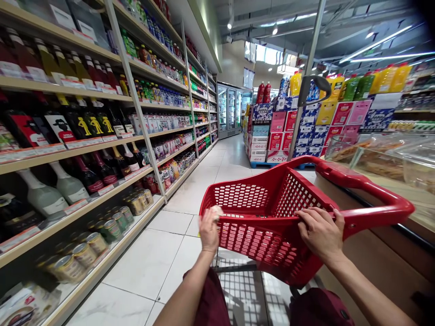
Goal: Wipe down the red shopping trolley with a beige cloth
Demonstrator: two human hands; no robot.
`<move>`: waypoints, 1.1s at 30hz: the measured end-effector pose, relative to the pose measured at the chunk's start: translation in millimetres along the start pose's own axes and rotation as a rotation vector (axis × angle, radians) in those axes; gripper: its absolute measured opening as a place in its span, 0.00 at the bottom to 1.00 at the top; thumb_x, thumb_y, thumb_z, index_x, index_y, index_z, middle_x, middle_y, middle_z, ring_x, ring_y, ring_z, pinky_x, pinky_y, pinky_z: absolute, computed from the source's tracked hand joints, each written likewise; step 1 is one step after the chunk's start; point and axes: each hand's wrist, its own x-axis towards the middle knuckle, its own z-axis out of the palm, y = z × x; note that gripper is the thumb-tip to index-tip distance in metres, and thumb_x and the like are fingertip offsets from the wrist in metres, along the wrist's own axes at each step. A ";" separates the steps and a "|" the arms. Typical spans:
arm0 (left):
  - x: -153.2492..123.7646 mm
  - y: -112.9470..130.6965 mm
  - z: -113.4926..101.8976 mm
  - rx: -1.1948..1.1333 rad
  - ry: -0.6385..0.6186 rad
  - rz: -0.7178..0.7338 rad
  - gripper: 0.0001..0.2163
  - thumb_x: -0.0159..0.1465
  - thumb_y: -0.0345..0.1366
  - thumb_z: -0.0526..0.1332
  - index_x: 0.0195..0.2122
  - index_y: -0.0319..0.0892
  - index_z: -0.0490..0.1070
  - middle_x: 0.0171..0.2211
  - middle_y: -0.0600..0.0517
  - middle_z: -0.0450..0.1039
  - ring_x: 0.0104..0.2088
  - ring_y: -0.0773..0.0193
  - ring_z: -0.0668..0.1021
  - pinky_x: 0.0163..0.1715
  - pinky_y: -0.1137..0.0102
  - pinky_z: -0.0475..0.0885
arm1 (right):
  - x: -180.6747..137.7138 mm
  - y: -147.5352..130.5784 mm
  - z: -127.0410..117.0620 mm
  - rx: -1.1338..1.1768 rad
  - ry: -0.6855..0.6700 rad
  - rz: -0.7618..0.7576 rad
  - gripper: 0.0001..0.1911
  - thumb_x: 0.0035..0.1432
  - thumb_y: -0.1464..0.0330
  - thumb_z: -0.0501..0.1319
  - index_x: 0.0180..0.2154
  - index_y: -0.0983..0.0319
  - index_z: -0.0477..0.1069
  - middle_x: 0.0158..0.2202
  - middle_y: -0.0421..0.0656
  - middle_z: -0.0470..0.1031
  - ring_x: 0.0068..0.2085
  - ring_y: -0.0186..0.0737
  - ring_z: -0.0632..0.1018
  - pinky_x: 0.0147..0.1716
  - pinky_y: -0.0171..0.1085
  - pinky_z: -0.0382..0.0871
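Note:
A red plastic shopping basket (265,199) stands tilted in front of me in a supermarket aisle, its red handle (370,190) swung out to the right. My left hand (209,231) is closed over the basket's near left rim, with something pale under the fingers. My right hand (321,231) lies on the near right rim, fingers curled over the edge. The basket's mesh bottom shows nothing inside.
Shelves of bottles (84,127) and cans (102,231) line the left. A counter with packed food (380,158) runs along the right. Stacked cartons (282,131) with drink bottles stand ahead, fridges (229,108) at the aisle's far end. White tiled floor (204,181) stretches between.

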 end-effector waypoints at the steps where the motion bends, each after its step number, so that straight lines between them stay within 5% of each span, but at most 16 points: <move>1: -3.3 15.8 6.8 -0.111 -0.072 0.033 0.16 0.59 0.28 0.50 0.46 0.47 0.69 0.51 0.51 0.67 0.56 0.60 0.64 0.58 0.52 0.50 | 1.1 -5.8 -0.8 0.033 -0.005 0.022 0.10 0.53 0.69 0.54 0.36 0.60 0.73 0.36 0.43 0.76 0.44 0.45 0.71 0.54 0.53 0.45; 3: -12.8 59.9 25.5 -0.397 -0.220 0.068 0.14 0.60 0.34 0.51 0.45 0.48 0.69 0.52 0.52 0.66 0.55 0.62 0.64 0.58 0.58 0.54 | 1.6 -26.5 -3.0 0.170 -0.032 0.042 0.15 0.54 0.67 0.53 0.43 0.61 0.70 0.44 0.46 0.73 0.49 0.46 0.69 0.54 0.53 0.47; 5: -20.8 106.6 40.6 -0.717 -0.286 -0.050 0.16 0.61 0.41 0.52 0.48 0.46 0.68 0.54 0.50 0.64 0.55 0.60 0.64 0.58 0.62 0.55 | -0.7 -56.5 -4.3 0.391 -0.089 0.046 0.22 0.55 0.64 0.52 0.52 0.61 0.61 0.53 0.48 0.65 0.54 0.45 0.64 0.53 0.49 0.54; 8: -17.9 145.1 40.9 -1.108 -0.572 -0.232 0.26 0.62 0.52 0.43 0.53 0.41 0.62 0.55 0.46 0.62 0.55 0.58 0.64 0.58 0.62 0.54 | -4.1 -95.8 -1.9 0.655 -0.097 0.177 0.29 0.57 0.63 0.50 0.59 0.60 0.47 0.59 0.48 0.55 0.59 0.42 0.58 0.51 0.44 0.61; 11: 3.8 129.6 23.2 -0.945 -0.701 -0.174 0.27 0.62 0.52 0.41 0.54 0.41 0.61 0.57 0.46 0.60 0.58 0.57 0.59 0.59 0.59 0.47 | 2.5 -101.4 2.8 0.686 -0.021 0.234 0.25 0.56 0.69 0.50 0.56 0.58 0.53 0.59 0.47 0.55 0.58 0.40 0.60 0.52 0.44 0.61; 15: 25.9 74.6 12.0 -0.043 -0.468 -0.001 0.16 0.61 0.41 0.50 0.48 0.44 0.66 0.56 0.48 0.61 0.59 0.55 0.56 0.59 0.50 0.38 | 16.0 -93.4 16.4 0.409 -0.099 0.024 0.19 0.54 0.76 0.49 0.46 0.58 0.66 0.56 0.46 0.61 0.56 0.44 0.63 0.54 0.49 0.55; 18: 24.0 52.1 17.1 0.252 -0.455 0.184 0.13 0.61 0.36 0.50 0.45 0.43 0.67 0.54 0.48 0.64 0.58 0.57 0.58 0.59 0.50 0.41 | 14.1 -104.8 33.6 0.218 -0.140 -0.170 0.16 0.54 0.75 0.51 0.43 0.59 0.69 0.53 0.45 0.66 0.55 0.47 0.64 0.54 0.50 0.54; 20: 21.0 49.1 20.3 0.307 -0.458 0.255 0.13 0.62 0.35 0.49 0.45 0.44 0.66 0.54 0.49 0.64 0.58 0.58 0.59 0.58 0.50 0.44 | 9.3 -98.4 37.8 0.157 -0.123 -0.271 0.15 0.54 0.74 0.52 0.43 0.59 0.70 0.52 0.43 0.67 0.55 0.46 0.64 0.54 0.47 0.54; 23: 21.3 52.1 22.4 0.319 -0.459 0.251 0.12 0.63 0.36 0.46 0.42 0.44 0.67 0.53 0.49 0.65 0.57 0.58 0.61 0.58 0.49 0.45 | 6.0 -39.5 18.9 0.079 -0.094 -0.280 0.17 0.55 0.75 0.51 0.44 0.59 0.69 0.52 0.43 0.67 0.54 0.42 0.65 0.56 0.46 0.50; 27: 24.1 55.1 25.5 0.280 -0.441 0.215 0.12 0.64 0.36 0.45 0.37 0.44 0.68 0.50 0.50 0.68 0.55 0.59 0.63 0.57 0.48 0.45 | 12.5 53.6 -22.3 -0.133 0.013 0.000 0.19 0.55 0.74 0.50 0.48 0.62 0.66 0.54 0.49 0.64 0.55 0.45 0.64 0.55 0.51 0.45; 29: 23.7 55.6 27.1 0.270 -0.419 0.214 0.12 0.64 0.36 0.45 0.36 0.44 0.68 0.50 0.51 0.68 0.55 0.59 0.63 0.57 0.48 0.45 | 14.3 59.5 -27.0 -0.181 0.088 0.054 0.18 0.55 0.74 0.49 0.48 0.64 0.66 0.54 0.52 0.64 0.54 0.47 0.65 0.54 0.51 0.48; 33: 22.7 56.1 28.0 0.301 -0.405 0.229 0.12 0.64 0.36 0.46 0.35 0.44 0.68 0.50 0.50 0.69 0.55 0.58 0.64 0.56 0.48 0.47 | 12.7 29.4 -13.2 -0.083 -0.055 -0.214 0.20 0.55 0.77 0.48 0.47 0.58 0.67 0.53 0.45 0.66 0.56 0.41 0.64 0.55 0.47 0.50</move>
